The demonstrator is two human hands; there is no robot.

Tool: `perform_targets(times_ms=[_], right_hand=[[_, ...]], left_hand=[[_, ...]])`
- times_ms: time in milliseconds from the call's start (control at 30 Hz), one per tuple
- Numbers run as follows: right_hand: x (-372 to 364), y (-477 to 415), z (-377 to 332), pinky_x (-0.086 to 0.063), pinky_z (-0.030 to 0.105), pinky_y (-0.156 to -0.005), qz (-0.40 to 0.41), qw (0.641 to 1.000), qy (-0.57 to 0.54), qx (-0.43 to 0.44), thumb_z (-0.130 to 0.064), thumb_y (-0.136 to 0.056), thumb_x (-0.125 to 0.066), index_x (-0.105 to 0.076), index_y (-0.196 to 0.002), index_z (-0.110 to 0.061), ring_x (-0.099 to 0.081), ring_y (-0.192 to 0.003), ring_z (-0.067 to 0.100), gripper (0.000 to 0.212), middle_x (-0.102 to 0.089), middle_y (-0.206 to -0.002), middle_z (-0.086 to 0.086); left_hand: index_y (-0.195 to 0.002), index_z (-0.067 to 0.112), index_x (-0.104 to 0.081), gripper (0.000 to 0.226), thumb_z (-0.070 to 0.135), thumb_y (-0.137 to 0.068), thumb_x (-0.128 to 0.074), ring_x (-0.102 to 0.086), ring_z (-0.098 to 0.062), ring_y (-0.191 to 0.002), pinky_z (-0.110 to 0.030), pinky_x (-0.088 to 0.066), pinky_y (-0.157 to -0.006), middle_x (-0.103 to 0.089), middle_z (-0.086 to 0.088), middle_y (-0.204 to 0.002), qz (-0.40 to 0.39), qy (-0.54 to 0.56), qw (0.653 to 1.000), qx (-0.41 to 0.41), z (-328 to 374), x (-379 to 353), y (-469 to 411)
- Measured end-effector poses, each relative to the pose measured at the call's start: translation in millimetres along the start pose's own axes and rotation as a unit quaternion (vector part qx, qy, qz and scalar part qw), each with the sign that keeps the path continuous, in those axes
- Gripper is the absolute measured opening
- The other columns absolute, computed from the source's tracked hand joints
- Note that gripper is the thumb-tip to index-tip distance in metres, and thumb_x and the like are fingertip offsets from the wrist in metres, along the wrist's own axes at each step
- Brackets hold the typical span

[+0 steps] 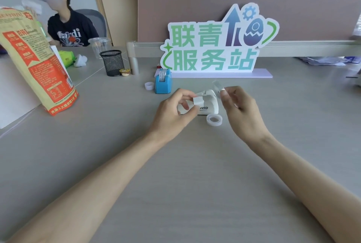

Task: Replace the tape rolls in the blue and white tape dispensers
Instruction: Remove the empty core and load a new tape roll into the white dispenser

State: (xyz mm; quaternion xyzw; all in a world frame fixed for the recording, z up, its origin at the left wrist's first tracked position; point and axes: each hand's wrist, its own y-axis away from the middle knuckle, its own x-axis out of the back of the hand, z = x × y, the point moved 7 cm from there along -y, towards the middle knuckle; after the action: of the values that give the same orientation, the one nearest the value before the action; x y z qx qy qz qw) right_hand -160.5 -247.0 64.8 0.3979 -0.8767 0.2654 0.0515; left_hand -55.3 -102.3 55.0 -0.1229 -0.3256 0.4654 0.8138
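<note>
The white tape dispenser [208,102] stands mid-table between my hands. My left hand [173,112] pinches a small white block [198,101], seemingly the dispenser's spindle core, just in front of it. My right hand [239,108] holds up a clear tape roll [218,86], blurred, above the dispenser's right side. A translucent tape roll [214,119] lies flat on the table by the dispenser's front right corner. Behind stands the blue tape dispenser [163,84] with a roll in it. A small white roll core [149,85] sits left of it.
A standing sign [216,43] with a lilac base runs along the back. A black mesh pen cup [112,62] and small jelly cup [125,72] stand back left. A large printed bag [33,61] leans at the left. Another person sits far left.
</note>
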Motion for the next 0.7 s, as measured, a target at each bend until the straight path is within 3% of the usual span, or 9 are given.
perform_targets(times_ms=[100, 167, 333, 500, 700], right_hand=[[-6, 3, 1, -0.054, 0.014, -0.066, -0.014, 0.995, -0.093, -0.037, -0.031, -0.1, -0.047, -0.062, -0.101, -0.011, -0.063, -0.089, 0.01, 0.025, -0.068, -0.099, -0.001], [-9, 4, 2, -0.057, 0.022, -0.077, -0.023, 0.99, -0.125, -0.059, -0.03, -0.1, -0.048, -0.065, -0.103, -0.01, -0.066, -0.091, 0.008, 0.026, -0.071, -0.099, -0.004], [-17, 7, 2, -0.056, 0.034, -0.091, -0.054, 0.973, -0.203, -0.095, -0.026, -0.099, -0.052, -0.069, -0.106, -0.005, -0.068, -0.103, 0.021, 0.028, -0.074, -0.107, 0.006], [-17, 8, 2, -0.057, 0.036, -0.09, -0.05, 0.972, -0.204, -0.102, -0.024, -0.098, -0.054, -0.069, -0.106, -0.006, -0.069, -0.102, 0.025, 0.025, -0.073, -0.103, 0.015], [-17, 8, 3, -0.057, 0.036, -0.09, -0.051, 0.973, -0.201, -0.103, -0.023, -0.098, -0.055, -0.069, -0.108, -0.008, -0.069, -0.103, 0.024, 0.023, -0.073, -0.106, 0.013]], left_hand=[[-0.095, 0.033, -0.061, 0.016, 0.024, -0.084, -0.069, -0.047, 0.006, -0.057, -0.013, -0.038, -0.058, -0.058, 0.033, -0.077, 0.028, 0.024, 0.999, -0.004, 5, 2, 1], [-0.093, 0.039, -0.06, 0.019, 0.025, -0.085, -0.07, -0.047, 0.006, -0.056, -0.01, -0.036, -0.057, -0.057, 0.033, -0.078, 0.031, 0.025, 0.999, -0.012, 9, 2, 2], [-0.1, 0.033, -0.063, 0.019, 0.023, -0.085, -0.07, -0.048, 0.006, -0.057, -0.012, -0.038, -0.056, -0.059, 0.034, -0.079, 0.045, 0.04, 0.998, -0.025, 14, 4, 3], [-0.102, 0.033, -0.066, 0.02, 0.024, -0.085, -0.07, -0.056, -0.014, -0.081, -0.029, -0.045, -0.058, -0.062, 0.025, -0.087, 0.052, 0.033, 0.996, -0.06, 19, 4, 2], [-0.1, 0.026, -0.067, 0.018, 0.026, -0.083, -0.072, -0.053, -0.012, -0.078, -0.022, -0.04, -0.063, -0.064, 0.019, -0.086, 0.063, 0.011, 0.996, -0.059, 14, 3, 1]])
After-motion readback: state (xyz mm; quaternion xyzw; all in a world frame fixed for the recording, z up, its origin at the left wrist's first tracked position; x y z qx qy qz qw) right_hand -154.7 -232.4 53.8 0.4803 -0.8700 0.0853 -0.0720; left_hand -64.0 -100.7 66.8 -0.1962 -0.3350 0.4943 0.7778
